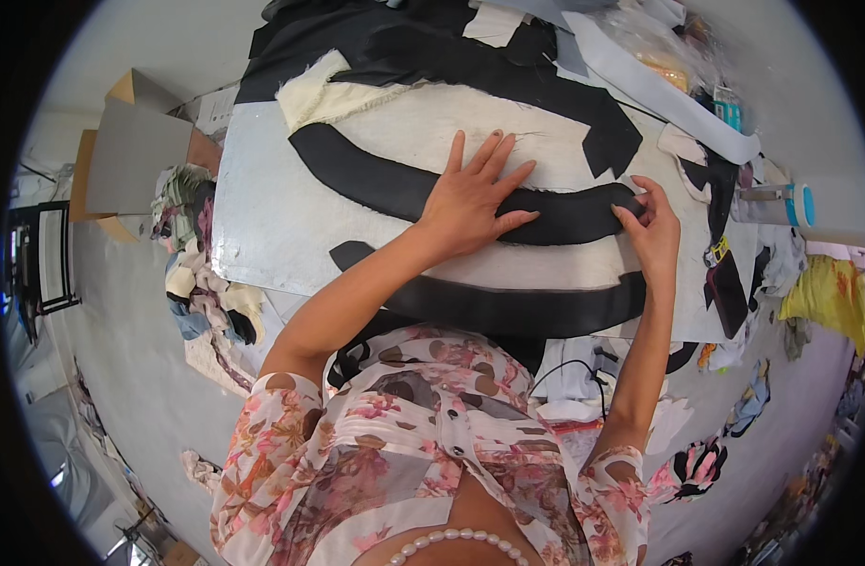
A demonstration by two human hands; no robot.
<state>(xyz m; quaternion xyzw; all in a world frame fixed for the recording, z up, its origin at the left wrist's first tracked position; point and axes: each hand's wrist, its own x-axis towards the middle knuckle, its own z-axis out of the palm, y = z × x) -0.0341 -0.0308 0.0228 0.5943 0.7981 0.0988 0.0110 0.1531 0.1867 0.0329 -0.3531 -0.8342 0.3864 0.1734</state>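
A curved black fabric piece, shaped like a collar [361, 179], lies flat on cream cloth [545, 262]. My left hand [472, 203] rests on its middle with the fingers spread and the palm down. At the piece's right end, my right hand [654, 222] pinches the edge between thumb and fingers. Nearer to me lies a second curved black piece [517, 309], its left part passing beneath my left forearm. Frayed cream cloth [319, 94] is folded over at the far left of the work surface.
Black fabric [413, 57] covers the far side of the pale table [253, 208]. A long pale strip [678, 94] curves along the far right, near a blue-rimmed roll [800, 205]. Scraps [196, 274] hang by the left edge. A cardboard box [140, 151] stands beyond it.
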